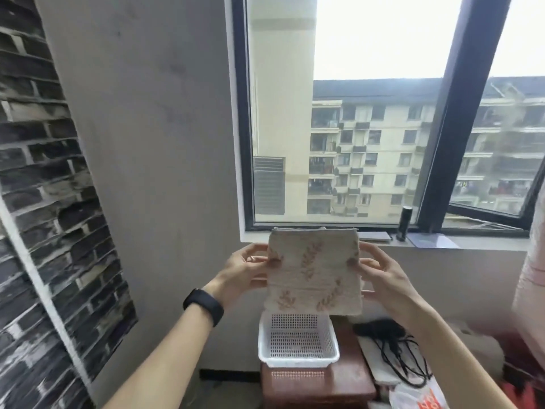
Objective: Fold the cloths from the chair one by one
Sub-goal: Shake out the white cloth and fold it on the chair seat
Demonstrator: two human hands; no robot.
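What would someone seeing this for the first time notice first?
The beige leaf-patterned cloth held up mid-frame, with the left hand and right hand pinching its side edges. Behind it, a big dark-framed window shows apartment blocks. Below the cloth, a white perforated basket sits on a reddish-brown surface.

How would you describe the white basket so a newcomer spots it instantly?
Find the big window; below it the left hand and right hand hold up a beige leaf-patterned cloth. Directly under the cloth, on a reddish-brown stand, sits the basket. It is white perforated plastic, unlike the black cords tangled to its right.
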